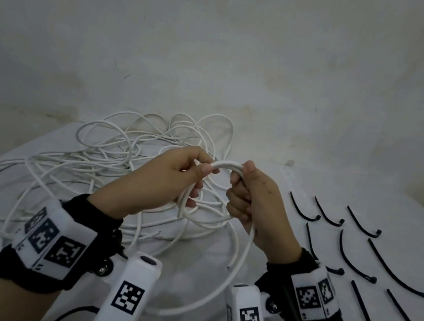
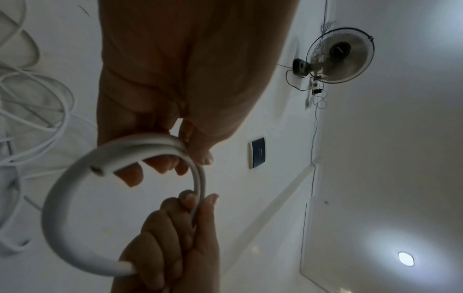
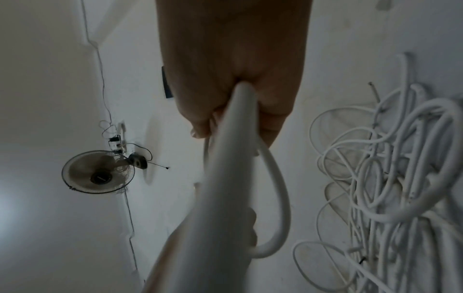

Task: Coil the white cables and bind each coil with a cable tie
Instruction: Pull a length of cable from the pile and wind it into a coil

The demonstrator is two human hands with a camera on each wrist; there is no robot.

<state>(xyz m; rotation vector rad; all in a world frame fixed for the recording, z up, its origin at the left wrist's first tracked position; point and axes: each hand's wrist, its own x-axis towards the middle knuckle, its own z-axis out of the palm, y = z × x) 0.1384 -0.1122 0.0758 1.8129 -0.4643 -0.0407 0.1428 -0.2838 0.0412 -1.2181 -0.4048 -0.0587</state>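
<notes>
Left hand (image 1: pixel 159 180) and right hand (image 1: pixel 251 200), fingers curled, grip the small coil (image 1: pixel 227 165); springy turns may escape, or snag the tangle (image 1: pixel 103 157) at ten o'clock.

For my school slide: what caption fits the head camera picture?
Both hands, left hand and right hand, grip a white cable loop beside black cable ties.

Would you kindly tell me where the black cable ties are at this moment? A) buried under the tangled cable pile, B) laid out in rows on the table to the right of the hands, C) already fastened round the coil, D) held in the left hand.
B: the black cable ties lie in rows on the white table to the right of the right hand, untouched.
</notes>
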